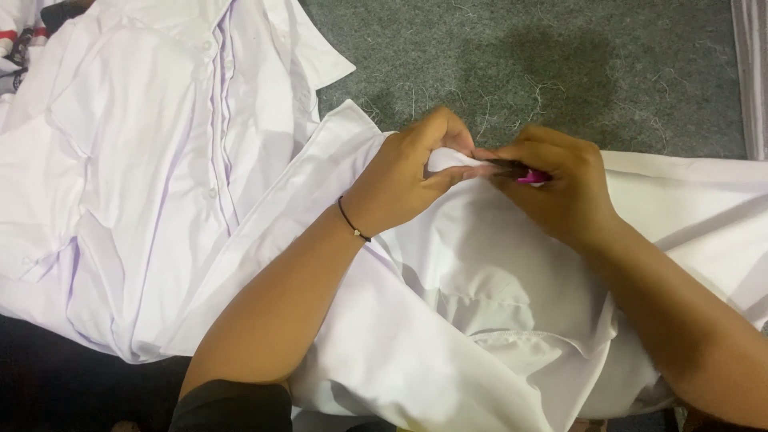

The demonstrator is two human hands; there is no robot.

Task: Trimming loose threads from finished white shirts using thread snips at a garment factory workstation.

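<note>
- The left hand (408,172) comes in from the lower left, forearm angled up across the cloth, wrist bent so the knuckles face up; a thin black cord bracelet (352,222) circles the wrist.
- Its fingers and thumb are closed narrow, pinching a small raised fold of the white cotton shirt (480,288) that lies spread under both arms.
- The right hand (560,188) reaches in from the lower right, forearm resting along the shirt, the hand curled over with its back upward.
- Its fingers are wrapped tight around a small pink-handled tool (528,175), whose dark tip points left and meets the pinched fold; I cannot tell just what kind of tool it is.
- The two hands touch at the fingertips, right at the shirt's upper edge.
- A second white button-front shirt (160,160) lies crumpled to the left, its collar near the top and its placket running down; it overlaps the shirt being worked on.
- Beyond the hands, a grey felt-like floor covering (560,72) lies bare but for loose pale thread scraps (536,92).
- That grey stretch above is the open room; left and below are covered by cloth.
- A pale striped fabric edge (752,72) runs down the far right.
</note>
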